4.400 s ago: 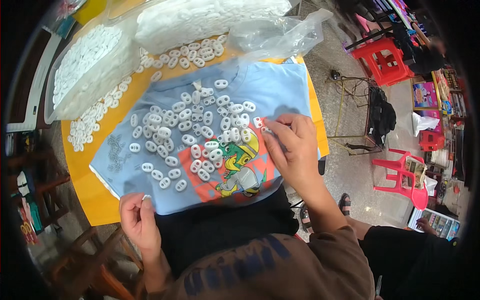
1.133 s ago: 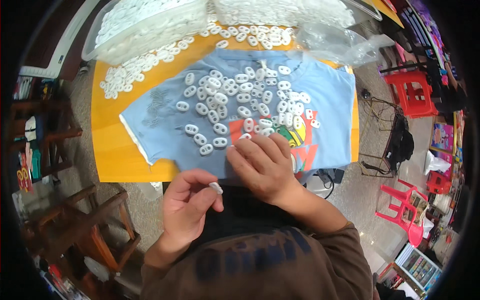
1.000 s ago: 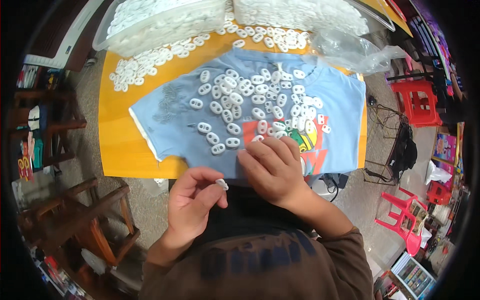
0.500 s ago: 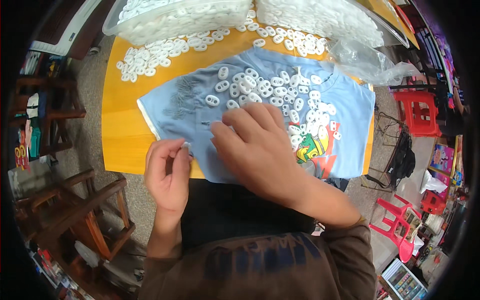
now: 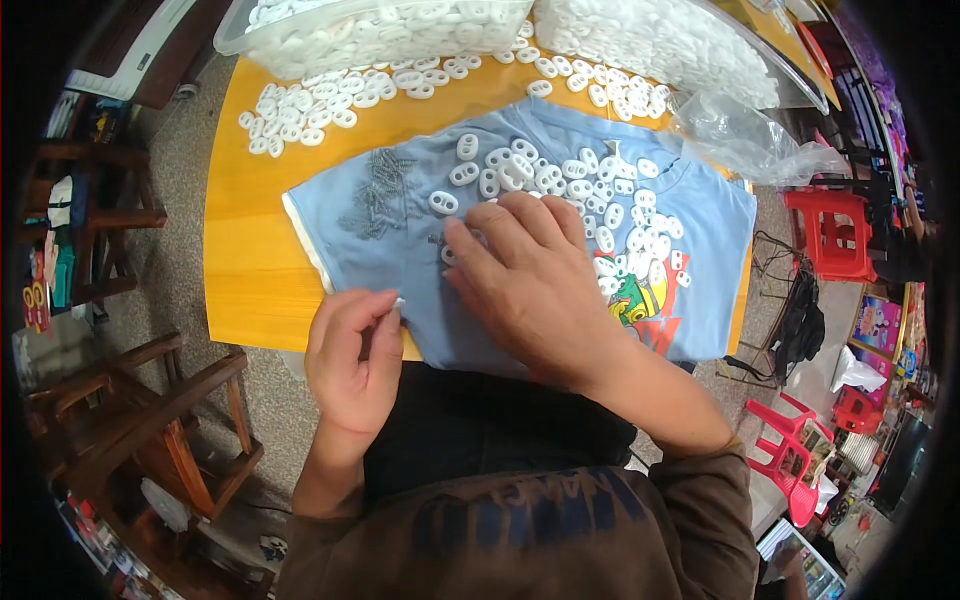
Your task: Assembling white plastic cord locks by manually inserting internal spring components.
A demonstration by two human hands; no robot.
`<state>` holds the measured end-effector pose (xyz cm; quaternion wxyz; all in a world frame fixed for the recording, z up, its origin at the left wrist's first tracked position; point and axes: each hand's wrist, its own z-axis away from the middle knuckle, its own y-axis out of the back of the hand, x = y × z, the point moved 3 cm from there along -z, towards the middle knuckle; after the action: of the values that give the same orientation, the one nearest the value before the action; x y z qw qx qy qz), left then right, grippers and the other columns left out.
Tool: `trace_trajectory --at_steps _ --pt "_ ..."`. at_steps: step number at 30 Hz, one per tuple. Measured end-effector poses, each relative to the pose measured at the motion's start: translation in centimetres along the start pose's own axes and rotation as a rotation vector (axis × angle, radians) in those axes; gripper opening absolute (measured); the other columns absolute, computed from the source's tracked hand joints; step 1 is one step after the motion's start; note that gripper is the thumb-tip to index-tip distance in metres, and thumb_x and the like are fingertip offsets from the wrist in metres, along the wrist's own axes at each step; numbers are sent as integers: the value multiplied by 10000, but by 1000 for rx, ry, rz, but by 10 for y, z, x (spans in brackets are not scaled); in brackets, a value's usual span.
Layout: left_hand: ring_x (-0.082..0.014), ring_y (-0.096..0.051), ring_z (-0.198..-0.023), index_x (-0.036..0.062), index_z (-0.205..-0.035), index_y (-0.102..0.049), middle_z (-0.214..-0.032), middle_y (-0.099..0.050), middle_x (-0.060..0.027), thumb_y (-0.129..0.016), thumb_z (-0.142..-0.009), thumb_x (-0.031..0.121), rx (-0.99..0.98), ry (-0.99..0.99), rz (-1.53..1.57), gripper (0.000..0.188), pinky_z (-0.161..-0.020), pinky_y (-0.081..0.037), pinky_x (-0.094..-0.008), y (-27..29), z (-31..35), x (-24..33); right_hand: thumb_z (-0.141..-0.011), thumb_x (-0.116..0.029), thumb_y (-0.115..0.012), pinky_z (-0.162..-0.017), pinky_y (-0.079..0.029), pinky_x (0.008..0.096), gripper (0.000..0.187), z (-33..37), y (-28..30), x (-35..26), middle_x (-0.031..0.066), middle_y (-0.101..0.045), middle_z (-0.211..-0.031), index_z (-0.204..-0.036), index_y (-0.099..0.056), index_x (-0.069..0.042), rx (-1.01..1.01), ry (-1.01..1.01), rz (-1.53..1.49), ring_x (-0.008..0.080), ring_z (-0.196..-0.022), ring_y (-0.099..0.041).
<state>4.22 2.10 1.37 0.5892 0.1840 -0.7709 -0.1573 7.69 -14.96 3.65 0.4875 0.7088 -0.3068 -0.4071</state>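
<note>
Head view: a yellow table carries a light-blue T-shirt, laid flat from near the left edge to near the right edge and overlapping the near edge. White two-hole oval pieces lie on the shirt, mostly across its middle, some overlapping. Smaller squarish white pieces lie to their right, beside a cartoon print.

Left hand: positioned at the near edge, left of centre. Thumb and index finger are pinched together on a small white item, mostly covered by the fingertips; the remaining fingers are loosely curled.

Right hand: positioned palm down over the shirt, near its middle, fingers bent and partly closed. The fingertips are next to the oval pieces; whether they grip one cannot be determined.

Far edge: a left translucent tub and a right translucent tub stand side by side, both filled with white pieces. Loose ovals are spread before them. A clear plastic bag lies at the far right corner.
</note>
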Motion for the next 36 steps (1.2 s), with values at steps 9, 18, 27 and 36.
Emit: trace_trajectory --at_steps 9,18,27,36 --pt "-197 -545 -668 8 -923 -595 -827 -570 -112 -613 -745 -74 -23 -135 -134 196 -575 -450 -252 0 -3 4 -714 -197 -635 -927 -340 414 356 -7 -3 6 77 -514 -1147 -1043 -581 -71 49 126 100 259 -1119 -443" --pt "-204 -552 -668 4 -927 -593 -822 -567 -116 -607 -746 -76 -59 -127 -181 199 -572 -456 -260 2 -3 5 -687 -201 -633 -947 -329 431 377 8 18 21 110 -506 -1162 -1034 -572 -69 0 103 -53 295 -1154 -424" --pt "-238 -555 -672 -18 -922 -594 -812 -562 -136 -597 -731 -92 -66 -152 -201 205 -593 -458 -291 0 -4 5 -671 -130 -661 -923 -347 435 322 14 13 18 78 -510 -1171 -989 -610 -143 21 168 -158 294 -1142 -448" --pt "-244 -554 -670 -14 -918 -595 -804 -566 -138 -601 -726 -88 -57 -170 -202 206 -597 -457 -295 -2 -5 5 -608 -63 -654 -788 -378 364 219 -5 3 24 23 -529 -847 -818 -602 -95 121 72 -127 232 -877 -505"
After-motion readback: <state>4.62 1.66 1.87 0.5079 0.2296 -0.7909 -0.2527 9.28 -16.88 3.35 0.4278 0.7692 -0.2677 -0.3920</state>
